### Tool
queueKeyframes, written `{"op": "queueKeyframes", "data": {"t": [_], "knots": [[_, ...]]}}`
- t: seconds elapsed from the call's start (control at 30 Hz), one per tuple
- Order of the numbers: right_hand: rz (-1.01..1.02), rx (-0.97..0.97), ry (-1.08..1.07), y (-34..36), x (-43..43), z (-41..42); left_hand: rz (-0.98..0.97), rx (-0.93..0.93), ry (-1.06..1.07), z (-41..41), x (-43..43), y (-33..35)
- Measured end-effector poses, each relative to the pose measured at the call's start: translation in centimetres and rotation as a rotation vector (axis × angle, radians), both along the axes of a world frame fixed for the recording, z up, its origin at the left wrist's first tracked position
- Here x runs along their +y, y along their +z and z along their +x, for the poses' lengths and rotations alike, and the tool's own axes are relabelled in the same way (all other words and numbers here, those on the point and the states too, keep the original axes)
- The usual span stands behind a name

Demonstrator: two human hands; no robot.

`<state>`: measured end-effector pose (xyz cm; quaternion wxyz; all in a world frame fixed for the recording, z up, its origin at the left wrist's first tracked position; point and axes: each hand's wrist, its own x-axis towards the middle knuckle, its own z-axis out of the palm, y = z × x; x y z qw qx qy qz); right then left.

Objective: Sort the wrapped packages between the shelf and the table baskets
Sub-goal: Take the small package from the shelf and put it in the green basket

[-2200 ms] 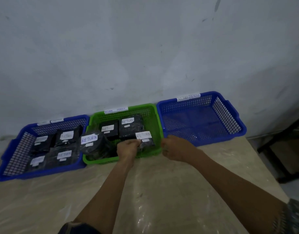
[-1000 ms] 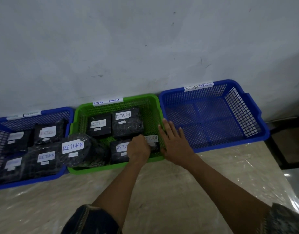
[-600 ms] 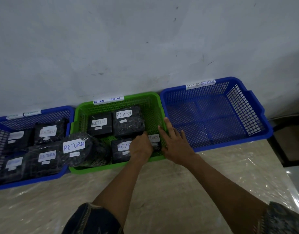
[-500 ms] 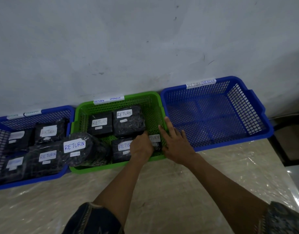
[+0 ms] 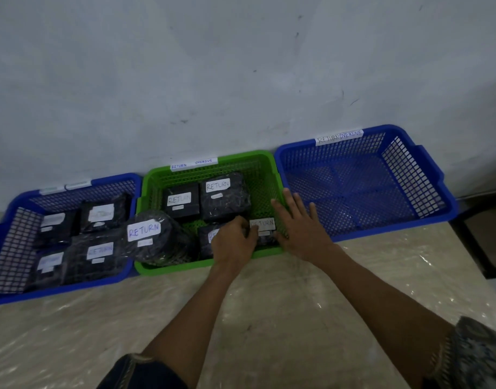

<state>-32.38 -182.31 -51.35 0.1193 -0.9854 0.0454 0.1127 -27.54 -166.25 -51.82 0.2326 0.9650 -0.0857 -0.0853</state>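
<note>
A green basket (image 5: 207, 268) stands between two blue ones against the wall. It holds several black wrapped packages with white RETURN labels, among them two at the back (image 5: 180, 203) (image 5: 223, 196) and a round one (image 5: 154, 242) leaning on its left rim. My left hand (image 5: 232, 244) has its fingers curled on the left edge of a small wrapped package (image 5: 265, 227) in the basket's front right corner. Another package (image 5: 207, 240) lies partly hidden under that hand. My right hand (image 5: 302, 224) lies flat with straight fingers on the basket's right wall, beside the small package.
The left blue basket (image 5: 58, 290) holds several more labelled black packages. The right blue basket (image 5: 381, 232), tagged RETURN OVERDUE, has nothing in it. All stand on a plastic-covered table (image 5: 269, 318); a dark frame (image 5: 476, 248) is past its right edge.
The small package, held above the green basket's front rim earlier, now sits down in its front right corner. My right hand went from curled to flat. Little moved in the last half second.
</note>
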Motion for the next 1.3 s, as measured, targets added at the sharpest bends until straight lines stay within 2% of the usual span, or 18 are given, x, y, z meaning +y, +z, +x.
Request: {"op": "queueKeyframes", "data": {"t": [0.1, 0.23, 0.37, 0.53, 0.67, 0.77, 0.87, 0.93, 1.1, 1.3], "knots": [[-0.015, 0.003, 0.009, 1.4, 0.6, -0.5, -0.045, -0.062, -0.012, -1.7, 2.1, 0.4], [-0.078, 0.011, 0.07, 3.6, 1.5, -2.1, -0.14, -0.009, -0.143, -3.8, 4.2, 0.7], [-0.178, -0.031, 0.137, 5.9, 2.1, -4.7, -0.08, 0.041, -0.239, -5.9, 5.8, 3.0], [-0.198, 0.018, 0.155, 9.0, 3.5, -8.5, -0.061, 0.238, -0.21, -9.0, 9.8, 7.5], [-0.096, 0.161, 0.162, 10.9, 6.4, -12.6, -0.099, 0.143, -0.135, -13.7, 14.5, 10.9], [-0.078, 0.265, 0.215, 11.4, 9.9, -15.5, -0.147, 0.049, -0.052, -17.6, 18.5, 12.5], [-0.073, 0.347, 0.291, 11.9, 14.3, -17.5, -0.167, 0.058, 0.032, -21.1, 23.1, 13.1], [-0.069, 0.379, 0.343, 12.4, 17.6, -18.5, -0.155, 0.102, 0.071, -23.1, 26.4, 13.3], [-0.082, 0.376, 0.393, 12.9, 26.8, -20.9, -0.006, 0.374, 0.065, -27.5, 36.4, 13.6], [-0.116, 0.378, 0.405, 12.8, 40.4, -23.9, -0.05, 0.345, 0.128, -32.8, 51.1, 13.0]]}}
